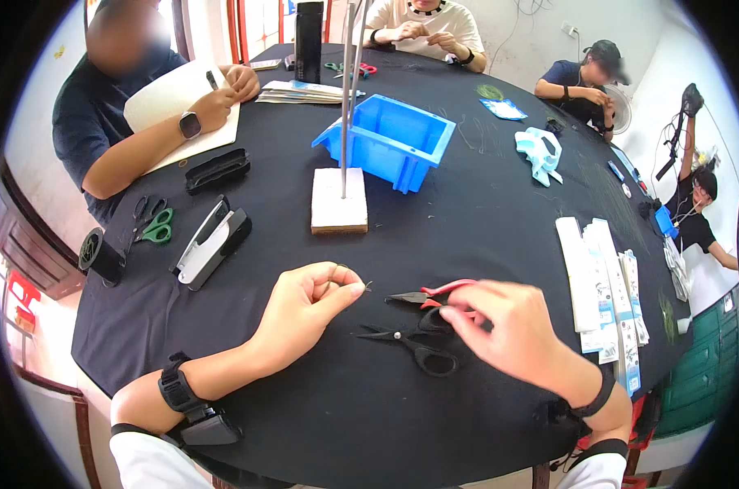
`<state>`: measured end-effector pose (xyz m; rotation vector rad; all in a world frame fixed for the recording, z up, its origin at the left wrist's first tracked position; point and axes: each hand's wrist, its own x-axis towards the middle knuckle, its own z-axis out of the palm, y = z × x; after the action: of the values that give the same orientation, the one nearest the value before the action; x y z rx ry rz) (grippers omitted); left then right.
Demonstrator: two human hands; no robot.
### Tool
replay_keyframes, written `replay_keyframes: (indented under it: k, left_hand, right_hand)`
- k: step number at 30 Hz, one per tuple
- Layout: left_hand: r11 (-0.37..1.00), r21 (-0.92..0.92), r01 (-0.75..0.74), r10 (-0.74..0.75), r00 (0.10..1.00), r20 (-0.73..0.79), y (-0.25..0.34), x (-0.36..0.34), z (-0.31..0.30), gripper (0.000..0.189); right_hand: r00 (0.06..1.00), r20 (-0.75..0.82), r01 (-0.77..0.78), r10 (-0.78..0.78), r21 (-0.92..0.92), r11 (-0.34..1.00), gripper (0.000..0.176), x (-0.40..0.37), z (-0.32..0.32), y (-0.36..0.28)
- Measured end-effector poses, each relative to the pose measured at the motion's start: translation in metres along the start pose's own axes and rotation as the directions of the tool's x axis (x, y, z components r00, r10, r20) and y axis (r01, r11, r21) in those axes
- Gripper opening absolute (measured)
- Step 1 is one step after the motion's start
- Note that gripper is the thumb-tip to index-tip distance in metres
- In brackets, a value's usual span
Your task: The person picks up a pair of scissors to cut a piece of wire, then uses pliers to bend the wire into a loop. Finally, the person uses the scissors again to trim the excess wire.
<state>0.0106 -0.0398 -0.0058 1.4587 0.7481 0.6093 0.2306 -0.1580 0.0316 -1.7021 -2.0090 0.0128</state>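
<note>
Your left hand (308,303) pinches a thin strand (368,287) above the surface (320,420); your right hand (516,330) is at the red-handled needle-nose pliers (408,297), its grip unclear. Neither pliers nor black scissors (398,335) touch the strand; how much is finished can't be told.

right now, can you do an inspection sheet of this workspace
Surface: black cloth, creased at left
Job's things: pliers and black scissors, lying close together
Clutter: blue bin, stapler, packets on the right
Left hand: fingers pinch a thin strand
Right hand: fingers at the pliers' red handles, grip unclear
Cables: cord at the wall socket
Surroundings: other people around the table
</note>
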Motion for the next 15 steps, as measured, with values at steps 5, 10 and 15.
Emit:
replay_keyframes:
  k: [5, 10, 15]
  left_hand:
    - [0.999, 0.033, 0.003, -0.002, 1.0, -0.021, 0.0, -0.001, 0.003, 0.015]
    - [0.998, 0.021, 0.063, -0.062, 0.997, -0.039, 0.004, -0.007, 0.006, 0.014]
    - [0.994, -0.069, 0.084, -0.086, 0.996, -0.037, 0.006, -0.006, 0.007, 0.01]
  right_hand:
    - [0.994, 0.046, -0.096, 0.102, -0.111, 0.989, 0.015, 0.032, -0.007, 0.026]
    - [0.999, -0.034, 0.017, -0.02, -0.081, 0.997, 0.021, 0.049, 0.009, 0.038]
    - [0.995, -0.104, -0.01, -0.001, -0.107, 0.994, 0.054, 0.086, 0.025, 0.046]
